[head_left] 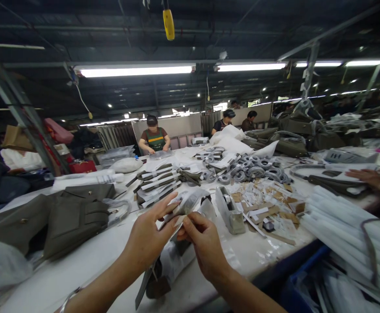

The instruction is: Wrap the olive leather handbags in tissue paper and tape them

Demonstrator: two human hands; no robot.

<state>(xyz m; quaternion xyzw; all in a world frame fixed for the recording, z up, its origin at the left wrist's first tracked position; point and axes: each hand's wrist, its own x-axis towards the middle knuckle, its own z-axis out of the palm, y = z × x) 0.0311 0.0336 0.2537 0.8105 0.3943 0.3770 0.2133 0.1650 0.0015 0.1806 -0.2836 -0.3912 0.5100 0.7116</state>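
Nearest the camera: two bare forearms coming up from the bottom edge, meeting over the near edge of the white table [79, 269]. Left hand [147, 237] and right hand [204, 243] both grasp a clear plastic bag [188, 202] held above the table. Left fingers pinch the bag's left edge, thumb on the near side; right fingers are curled on its lower edge just beside them. Bag is crinkled, translucent, grey-white, with something pale inside that cannot be made out. A wrapped grey strap piece [166, 265] hangs below the hands.

Largest to smallest around them: olive handbags [68, 217] near left; bundle of white rolls [343, 230] near right; grey strap coils [248, 167] far centre; tape dispenser [230, 211] just right of the hands. Another person's hand [369, 176] rests at far right; a seated person [153, 137] works at the far end.
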